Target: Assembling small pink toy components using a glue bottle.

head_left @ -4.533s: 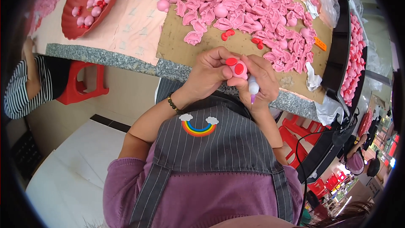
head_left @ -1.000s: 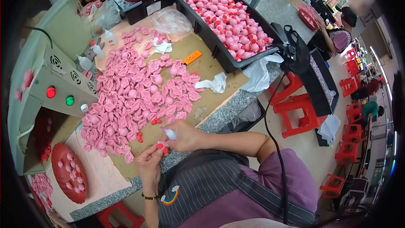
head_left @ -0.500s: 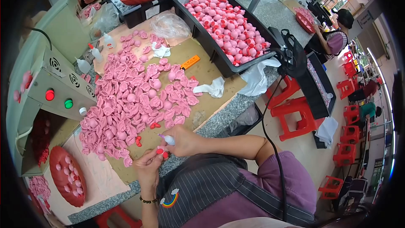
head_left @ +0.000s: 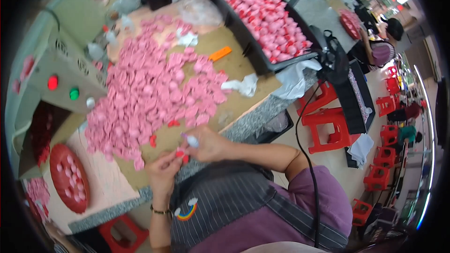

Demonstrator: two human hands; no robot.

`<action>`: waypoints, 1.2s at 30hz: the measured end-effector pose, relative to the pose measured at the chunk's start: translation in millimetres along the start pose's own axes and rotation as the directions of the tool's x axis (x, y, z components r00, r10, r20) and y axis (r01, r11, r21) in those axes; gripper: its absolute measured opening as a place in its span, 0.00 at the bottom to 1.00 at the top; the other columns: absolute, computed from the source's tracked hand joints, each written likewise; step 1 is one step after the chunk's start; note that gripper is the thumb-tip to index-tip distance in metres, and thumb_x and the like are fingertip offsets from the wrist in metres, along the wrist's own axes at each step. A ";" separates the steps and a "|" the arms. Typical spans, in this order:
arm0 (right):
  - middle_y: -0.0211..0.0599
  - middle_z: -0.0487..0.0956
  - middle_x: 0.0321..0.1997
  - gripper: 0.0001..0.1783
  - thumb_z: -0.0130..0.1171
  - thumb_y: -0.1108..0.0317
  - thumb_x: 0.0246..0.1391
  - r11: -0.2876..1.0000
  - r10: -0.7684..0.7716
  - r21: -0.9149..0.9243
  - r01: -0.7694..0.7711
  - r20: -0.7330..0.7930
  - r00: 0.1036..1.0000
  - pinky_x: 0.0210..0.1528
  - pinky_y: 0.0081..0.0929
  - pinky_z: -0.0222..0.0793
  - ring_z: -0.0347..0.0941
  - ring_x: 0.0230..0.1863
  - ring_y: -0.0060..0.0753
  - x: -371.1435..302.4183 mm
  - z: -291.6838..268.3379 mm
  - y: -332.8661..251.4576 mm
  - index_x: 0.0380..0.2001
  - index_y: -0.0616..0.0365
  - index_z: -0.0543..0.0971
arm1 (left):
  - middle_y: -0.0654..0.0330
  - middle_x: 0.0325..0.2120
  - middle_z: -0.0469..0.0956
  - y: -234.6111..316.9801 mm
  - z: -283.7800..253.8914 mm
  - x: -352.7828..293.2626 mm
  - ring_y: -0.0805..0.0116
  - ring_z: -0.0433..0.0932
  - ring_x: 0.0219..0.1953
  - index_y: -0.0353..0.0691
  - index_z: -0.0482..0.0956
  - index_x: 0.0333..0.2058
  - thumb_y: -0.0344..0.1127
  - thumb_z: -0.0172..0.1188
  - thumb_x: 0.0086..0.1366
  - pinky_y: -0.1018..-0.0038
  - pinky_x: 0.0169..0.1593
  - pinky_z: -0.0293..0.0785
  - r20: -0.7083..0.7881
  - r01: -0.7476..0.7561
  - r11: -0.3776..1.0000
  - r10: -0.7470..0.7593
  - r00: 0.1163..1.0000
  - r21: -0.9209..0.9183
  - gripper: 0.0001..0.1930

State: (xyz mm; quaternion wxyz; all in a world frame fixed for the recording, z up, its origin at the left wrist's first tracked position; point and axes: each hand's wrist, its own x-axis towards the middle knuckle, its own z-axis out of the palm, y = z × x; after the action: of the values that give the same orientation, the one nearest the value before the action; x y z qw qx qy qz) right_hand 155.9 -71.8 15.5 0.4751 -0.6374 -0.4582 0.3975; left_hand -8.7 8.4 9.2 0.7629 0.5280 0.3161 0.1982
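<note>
Near the table's front edge my left hand pinches a small red and pink piece between its fingertips. My right hand is closed around a small white squeeze bottle with a purple nozzle. The nozzle points up and to the left, apart from the piece, while the right fingers are close to it. Just beyond the hands lie two loose red pieces, a bow-shaped one and another. They border a wide heap of pink petal-like soft parts. Motion blur hides fine detail.
A black crate of pink and red pieces stands far right on the table. An orange tool and a crumpled white cloth lie nearby. Left are a machine with buttons and a red tray. A black cable hangs at right.
The whole view has shifted and blurred with head movement. My hands keep the same holds on the bottle and the piece, still close together.
</note>
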 end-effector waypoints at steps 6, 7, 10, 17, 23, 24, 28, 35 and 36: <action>0.38 0.75 0.17 0.03 0.57 0.77 0.38 0.991 0.123 -0.031 -0.127 -0.108 0.987 0.22 0.23 0.64 0.69 0.19 0.22 -5.1 -16.3 -17.0 0.22 0.64 0.77 | 0.61 0.29 0.75 13.2 9.5 15.3 0.77 0.75 0.31 0.26 0.77 0.36 0.22 0.59 0.54 0.84 0.34 0.71 0.080 -0.010 0.996 0.002 0.997 0.089 0.10; 0.36 0.75 0.17 0.03 0.57 0.78 0.39 0.984 0.177 0.033 -0.175 -0.092 0.980 0.21 0.21 0.63 0.68 0.20 0.19 -3.7 -17.9 -20.7 0.22 0.64 0.77 | 0.60 0.29 0.76 9.9 8.9 18.0 0.77 0.75 0.31 0.26 0.77 0.36 0.21 0.59 0.53 0.83 0.34 0.72 0.091 -0.045 0.999 0.045 0.995 -0.003 0.10; 0.33 0.75 0.18 0.04 0.56 0.81 0.41 0.976 0.206 0.085 -0.202 -0.044 0.978 0.19 0.16 0.62 0.67 0.18 0.16 -2.3 -16.5 -14.7 0.24 0.66 0.78 | 0.59 0.29 0.77 4.5 7.4 18.5 0.76 0.76 0.31 0.26 0.77 0.36 0.21 0.59 0.52 0.83 0.34 0.73 0.071 -0.042 0.999 0.044 0.997 -0.035 0.11; 0.32 0.75 0.17 0.05 0.55 0.83 0.42 0.975 0.197 0.116 -0.191 -0.042 0.979 0.16 0.13 0.62 0.66 0.15 0.15 -2.1 -8.0 -21.0 0.26 0.67 0.78 | 0.57 0.31 0.77 7.3 1.9 12.0 0.73 0.77 0.32 0.30 0.77 0.38 0.18 0.57 0.53 0.81 0.36 0.75 0.079 -0.019 1.000 0.020 0.997 -0.016 0.11; 0.31 0.74 0.16 0.04 0.55 0.82 0.43 0.976 0.197 0.103 -0.193 -0.035 0.980 0.16 0.12 0.61 0.66 0.14 0.14 -3.3 -9.9 -23.7 0.25 0.67 0.78 | 0.58 0.30 0.77 6.8 2.6 12.3 0.74 0.77 0.32 0.29 0.78 0.36 0.18 0.57 0.53 0.81 0.36 0.75 0.076 -0.033 0.999 0.032 0.997 0.016 0.11; 0.31 0.74 0.16 0.04 0.55 0.82 0.43 0.977 0.192 0.101 -0.188 -0.031 0.981 0.16 0.12 0.61 0.66 0.14 0.14 -3.3 -10.2 -24.6 0.25 0.67 0.78 | 0.58 0.30 0.77 6.8 2.8 11.6 0.74 0.77 0.32 0.29 0.78 0.36 0.18 0.57 0.53 0.81 0.36 0.75 0.072 -0.039 0.999 0.037 0.997 0.017 0.11; 0.36 0.76 0.22 0.08 0.54 0.82 0.43 0.951 0.221 0.217 -0.222 0.030 0.975 0.19 0.14 0.64 0.69 0.18 0.19 -6.1 -12.3 -20.5 0.31 0.68 0.76 | 0.59 0.32 0.74 -0.2 7.7 9.3 0.74 0.76 0.34 0.31 0.77 0.37 0.17 0.57 0.53 0.81 0.36 0.75 0.048 -0.159 0.986 0.161 0.986 -0.039 0.12; 0.46 0.74 0.39 0.18 0.51 0.86 0.41 0.648 -0.024 0.759 -0.058 0.096 0.995 0.42 0.27 0.69 0.72 0.39 0.33 -13.1 -3.4 2.6 0.40 0.68 0.71 | 0.56 0.41 0.67 1.6 29.9 4.8 0.68 0.74 0.39 0.31 0.76 0.38 0.16 0.58 0.51 0.75 0.42 0.77 -0.011 -0.396 0.908 0.398 0.917 -0.135 0.14; 0.45 0.73 0.41 0.18 0.50 0.87 0.39 0.618 -0.025 0.785 -0.052 0.086 0.996 0.45 0.28 0.68 0.72 0.42 0.33 -13.7 -1.7 2.7 0.39 0.68 0.72 | 0.56 0.42 0.67 2.0 31.8 4.2 0.68 0.74 0.40 0.31 0.75 0.40 0.15 0.58 0.50 0.75 0.42 0.77 -0.079 -0.410 0.907 0.404 0.911 -0.097 0.16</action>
State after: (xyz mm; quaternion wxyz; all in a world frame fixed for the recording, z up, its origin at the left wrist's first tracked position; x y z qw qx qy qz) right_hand 154.5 -85.7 14.3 0.6822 -0.3510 -0.2538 0.5891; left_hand 16.4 -9.8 17.6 0.7236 0.5331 0.2092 0.3853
